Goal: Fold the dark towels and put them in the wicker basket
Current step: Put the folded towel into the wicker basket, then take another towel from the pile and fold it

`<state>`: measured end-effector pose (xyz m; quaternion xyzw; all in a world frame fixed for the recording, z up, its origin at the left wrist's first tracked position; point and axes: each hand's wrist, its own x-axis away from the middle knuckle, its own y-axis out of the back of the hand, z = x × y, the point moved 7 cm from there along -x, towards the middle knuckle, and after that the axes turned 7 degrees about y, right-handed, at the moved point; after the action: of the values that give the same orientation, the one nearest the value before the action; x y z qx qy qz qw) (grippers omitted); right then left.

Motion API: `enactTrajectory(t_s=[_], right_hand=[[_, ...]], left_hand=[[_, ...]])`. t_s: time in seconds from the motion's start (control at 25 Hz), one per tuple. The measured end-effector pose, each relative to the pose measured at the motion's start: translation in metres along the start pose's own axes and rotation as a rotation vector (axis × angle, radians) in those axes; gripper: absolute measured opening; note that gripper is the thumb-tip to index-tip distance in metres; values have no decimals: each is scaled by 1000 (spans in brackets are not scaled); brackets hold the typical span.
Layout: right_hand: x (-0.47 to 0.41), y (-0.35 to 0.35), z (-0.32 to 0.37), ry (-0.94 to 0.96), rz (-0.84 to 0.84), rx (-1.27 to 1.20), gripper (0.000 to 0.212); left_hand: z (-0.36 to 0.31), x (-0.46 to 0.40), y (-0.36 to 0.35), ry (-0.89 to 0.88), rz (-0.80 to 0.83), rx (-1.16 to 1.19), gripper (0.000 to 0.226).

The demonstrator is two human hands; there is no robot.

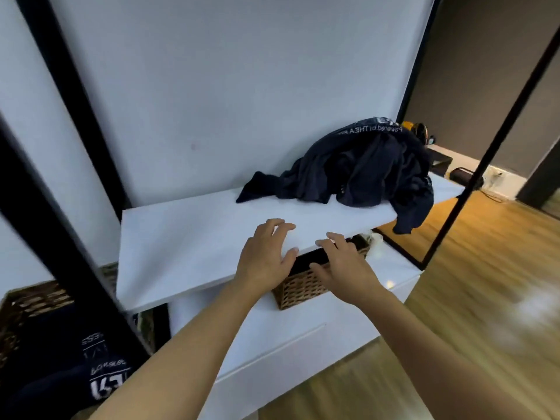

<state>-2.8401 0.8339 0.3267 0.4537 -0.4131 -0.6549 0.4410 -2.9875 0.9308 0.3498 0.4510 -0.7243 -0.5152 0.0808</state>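
Fingers (280,227) of the left hand (266,256) are lying spread and nearly straight, hovering over or resting on the front edge of the white shelf (181,247); contact cannot be told. Fingers (328,242) of the right hand (342,268) are also lying loosely spread, holding nothing, reaching over the open top of a basket (300,291) beneath the shelf. Two bare forearms are entering from the lower edge.

One heap of dark navy towels (357,171) is lying crumpled on the right rear of the shelf, one corner hanging over the front edge; white print is showing on the top fold. The number of towels in the heap cannot be told.

Two baskets are showing. The first, brown woven wicker with a rectangular form, is sitting on the white cabinet (303,338) under the shelf, its interior looking dark. The second basket (36,301), of the same weave, is standing at lower left, partly behind a black frame post (75,259), with dark printed cloth (100,374) lying in front of it.

The shelf is a flat, smooth, matte slab; the cabinet is glossy. The floor (485,298) at right is showing warm wood planks, blurred.
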Motion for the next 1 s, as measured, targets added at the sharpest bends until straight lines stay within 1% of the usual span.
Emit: enactTrajectory(t_s=[0.16, 0.32, 0.48, 0.56, 0.64, 0.68, 0.76, 0.8, 0.88, 0.92, 1.0], right_hand=[[-46, 31, -74, -39, -69, -17, 55], [-90, 51, -141, -114, -135, -57, 53], [-138, 93, -212, -175, -299, -36, 44], [-156, 114, -248, -210, -370, -36, 39], [-181, 136, -289, -263, -415, -138, 34], [-195, 143, -310, -295, -426, -205, 33], [-222, 149, -347, -298, -396, -219, 32], [-238, 153, -367, -277, -381, -203, 32], [-255, 161, -386, -273, -391, -189, 34], [-269, 164, -404, -278, -363, -165, 38], [-294, 160, -439, -309, -231, -76, 49]], left_hand=[[-31, -64, -28, 2, 40, -39, 48], [-59, -143, -56, -57, 38, -26, 46], [-102, -237, -90, -104, 0, 31, 45], [-128, -275, -108, -117, 19, 39, 46], [-151, -318, -121, -135, 39, -2, 46], [-159, -343, -124, -120, 38, 24, 44], [-171, -386, -128, -94, 18, 21, 41], [-176, -410, -129, -89, 0, -32, 41], [-166, -440, -122, -77, -17, -157, 45], [-160, -455, -129, -37, -14, -236, 48], [-147, -474, -149, 54, 24, -339, 46]])
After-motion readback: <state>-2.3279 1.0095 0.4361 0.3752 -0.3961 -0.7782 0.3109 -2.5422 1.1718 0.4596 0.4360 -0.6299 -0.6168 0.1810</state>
